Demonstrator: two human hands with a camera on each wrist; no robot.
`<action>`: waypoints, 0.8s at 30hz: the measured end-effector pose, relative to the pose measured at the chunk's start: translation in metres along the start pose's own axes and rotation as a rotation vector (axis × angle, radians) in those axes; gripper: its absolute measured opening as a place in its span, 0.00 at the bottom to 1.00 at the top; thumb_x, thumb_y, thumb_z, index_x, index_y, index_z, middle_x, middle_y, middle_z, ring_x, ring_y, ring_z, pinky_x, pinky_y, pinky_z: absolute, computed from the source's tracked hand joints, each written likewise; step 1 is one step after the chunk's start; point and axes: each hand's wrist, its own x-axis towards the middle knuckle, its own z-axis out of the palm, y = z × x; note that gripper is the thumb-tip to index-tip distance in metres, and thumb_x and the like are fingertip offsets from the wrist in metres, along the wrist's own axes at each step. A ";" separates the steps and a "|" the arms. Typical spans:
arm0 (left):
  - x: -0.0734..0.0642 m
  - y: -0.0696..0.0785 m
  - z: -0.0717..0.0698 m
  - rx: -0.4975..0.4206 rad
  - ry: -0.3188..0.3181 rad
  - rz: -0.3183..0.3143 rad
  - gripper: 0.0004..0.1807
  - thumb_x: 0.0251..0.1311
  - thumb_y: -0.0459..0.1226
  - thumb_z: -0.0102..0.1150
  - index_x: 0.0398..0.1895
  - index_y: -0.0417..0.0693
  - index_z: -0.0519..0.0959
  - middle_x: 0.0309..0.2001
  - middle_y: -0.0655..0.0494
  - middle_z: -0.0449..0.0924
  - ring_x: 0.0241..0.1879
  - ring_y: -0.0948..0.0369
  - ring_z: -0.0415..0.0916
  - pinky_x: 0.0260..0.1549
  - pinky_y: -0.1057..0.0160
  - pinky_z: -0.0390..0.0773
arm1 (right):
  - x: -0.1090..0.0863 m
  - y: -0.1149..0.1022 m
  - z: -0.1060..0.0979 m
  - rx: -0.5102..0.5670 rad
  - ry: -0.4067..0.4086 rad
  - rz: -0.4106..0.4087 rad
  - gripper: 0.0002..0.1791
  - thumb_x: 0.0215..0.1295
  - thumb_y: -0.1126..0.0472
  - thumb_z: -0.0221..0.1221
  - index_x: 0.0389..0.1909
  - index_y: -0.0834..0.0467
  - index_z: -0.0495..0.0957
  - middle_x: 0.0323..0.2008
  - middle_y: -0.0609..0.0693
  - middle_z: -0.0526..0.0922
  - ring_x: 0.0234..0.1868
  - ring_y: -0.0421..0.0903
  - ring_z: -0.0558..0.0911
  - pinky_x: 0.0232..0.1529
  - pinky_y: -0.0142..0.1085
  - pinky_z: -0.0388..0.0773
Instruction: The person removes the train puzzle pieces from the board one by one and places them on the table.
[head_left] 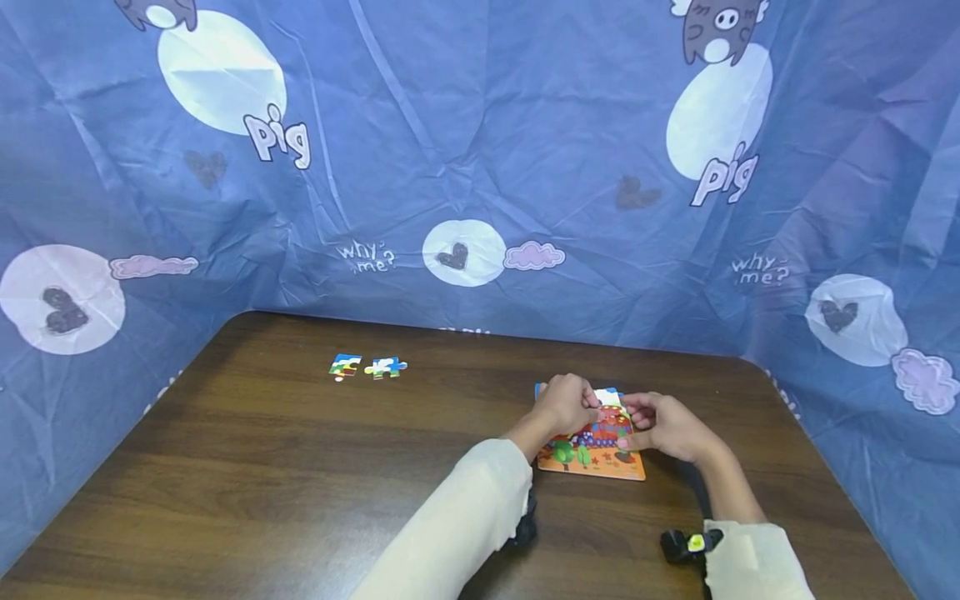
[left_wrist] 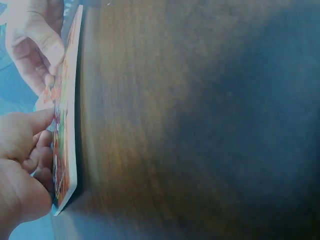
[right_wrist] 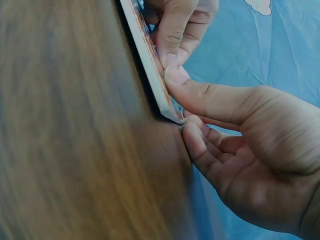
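A colourful jigsaw puzzle point(head_left: 588, 467) in a flat tray lies on the table, its upper part showing a white patch. My left hand point(head_left: 562, 404) reaches over it with curled fingers, pinching a reddish puzzle piece point(left_wrist: 48, 94) close over the picture; the hand hides much of that piece. At the tray's right side, my right hand point(head_left: 671, 427) grips the edge, thumb point(right_wrist: 197, 95) on top and the other fingers curled beside the corner. Both hands' fingertips are close together in the right wrist view.
Two loose puzzle pieces lie on the far left of the brown table point(head_left: 262, 467): one with blue and red parts point(head_left: 346, 365), one blue and white point(head_left: 386, 367). A blue printed cloth point(head_left: 465, 167) hangs behind the table and along its sides.
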 end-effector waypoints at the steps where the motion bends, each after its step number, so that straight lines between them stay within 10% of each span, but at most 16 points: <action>1: 0.000 0.000 0.001 0.010 0.007 0.008 0.06 0.63 0.47 0.71 0.30 0.62 0.84 0.27 0.73 0.78 0.34 0.72 0.73 0.49 0.63 0.68 | 0.000 0.000 0.000 0.001 0.003 0.002 0.44 0.50 0.62 0.79 0.65 0.74 0.70 0.47 0.58 0.79 0.48 0.51 0.77 0.47 0.35 0.79; 13: 0.001 -0.003 0.002 0.075 0.031 0.043 0.08 0.63 0.50 0.70 0.28 0.63 0.84 0.29 0.75 0.80 0.38 0.70 0.75 0.46 0.63 0.68 | -0.001 -0.001 0.001 0.002 -0.004 -0.003 0.42 0.51 0.61 0.79 0.65 0.73 0.71 0.49 0.58 0.79 0.48 0.51 0.76 0.48 0.37 0.78; 24: 0.002 -0.002 0.000 0.000 0.041 -0.022 0.20 0.58 0.50 0.74 0.50 0.52 0.82 0.39 0.63 0.78 0.41 0.66 0.75 0.55 0.58 0.72 | -0.001 0.001 0.000 0.004 -0.001 -0.010 0.42 0.51 0.61 0.79 0.64 0.72 0.72 0.47 0.57 0.78 0.47 0.50 0.75 0.45 0.35 0.77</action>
